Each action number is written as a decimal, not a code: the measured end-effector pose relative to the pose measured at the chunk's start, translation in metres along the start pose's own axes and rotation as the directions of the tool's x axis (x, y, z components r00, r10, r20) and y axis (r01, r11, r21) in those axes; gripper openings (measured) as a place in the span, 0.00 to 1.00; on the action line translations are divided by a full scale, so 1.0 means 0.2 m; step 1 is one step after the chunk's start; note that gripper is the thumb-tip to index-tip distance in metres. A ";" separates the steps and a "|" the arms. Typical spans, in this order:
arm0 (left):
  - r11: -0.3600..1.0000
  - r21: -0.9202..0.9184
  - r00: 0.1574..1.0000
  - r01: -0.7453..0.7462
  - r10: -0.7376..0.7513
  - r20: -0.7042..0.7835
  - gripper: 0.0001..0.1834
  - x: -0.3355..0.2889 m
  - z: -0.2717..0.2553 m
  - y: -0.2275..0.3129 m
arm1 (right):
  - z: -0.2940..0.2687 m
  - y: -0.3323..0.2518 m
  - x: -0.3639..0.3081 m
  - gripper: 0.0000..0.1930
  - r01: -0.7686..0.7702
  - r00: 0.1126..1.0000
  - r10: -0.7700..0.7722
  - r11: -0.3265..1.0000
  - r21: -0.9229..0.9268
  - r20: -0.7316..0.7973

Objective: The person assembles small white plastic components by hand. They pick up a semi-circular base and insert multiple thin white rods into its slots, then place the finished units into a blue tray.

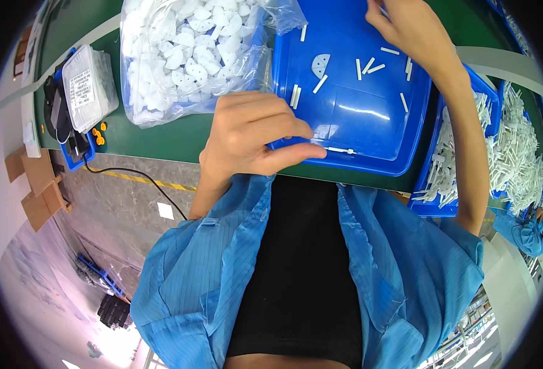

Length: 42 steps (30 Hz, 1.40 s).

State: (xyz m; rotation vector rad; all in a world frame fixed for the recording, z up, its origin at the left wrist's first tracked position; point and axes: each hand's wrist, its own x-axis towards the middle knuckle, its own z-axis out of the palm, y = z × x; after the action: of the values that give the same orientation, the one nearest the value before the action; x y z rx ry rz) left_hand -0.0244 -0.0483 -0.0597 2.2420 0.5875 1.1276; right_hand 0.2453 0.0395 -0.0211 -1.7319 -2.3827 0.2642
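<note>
Green bench top (161,138) carries a blue tray (370,117) scattered with short white sticks (364,66) and one white half-disc (321,64). Left hand (247,138) at the tray's near rim, fingers pinched on a thin white pin (342,150). Right hand (407,27) over the far side, grip unclear. Clear bag of white parts (185,55) lies left.

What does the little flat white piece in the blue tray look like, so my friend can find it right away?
Start at the big blue tray in the middle of the green table. Near its far left part, right of the clear bag of white parts, lies a flat white half-round piece with small holes. All the other white bits loose in that tray are thin straight sticks; it alone is rounded.
</note>
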 end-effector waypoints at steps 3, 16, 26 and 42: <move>0.999 0.006 0.999 0.043 -0.043 -0.029 0.08 0.04 0.00 0.00 | -0.11 -0.08 -0.25 0.09 -0.061 0.992 0.097 0.928 0.368 -0.079; 0.582 0.669 0.860 0.462 -0.477 -0.178 0.26 0.04 -0.19 -0.21 | 0.09 -0.27 -0.90 0.07 -0.360 0.842 0.527 0.393 0.846 0.113; 0.847 0.302 0.857 0.437 -0.290 -0.425 0.13 0.08 0.04 -0.06 | 0.19 -0.44 -0.68 0.07 -0.233 0.912 0.409 0.476 0.848 0.021; 0.971 0.184 0.987 0.151 -0.138 -0.084 0.21 0.18 0.26 -0.03 | 0.21 -0.39 -0.64 0.14 -0.336 0.877 0.451 0.328 0.883 0.166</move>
State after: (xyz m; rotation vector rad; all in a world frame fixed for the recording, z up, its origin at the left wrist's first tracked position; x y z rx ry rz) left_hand 0.0383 -0.0366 -0.0678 2.2814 0.9069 1.1211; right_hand 0.2021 -0.1080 -0.0480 -1.5771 -1.1593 1.2248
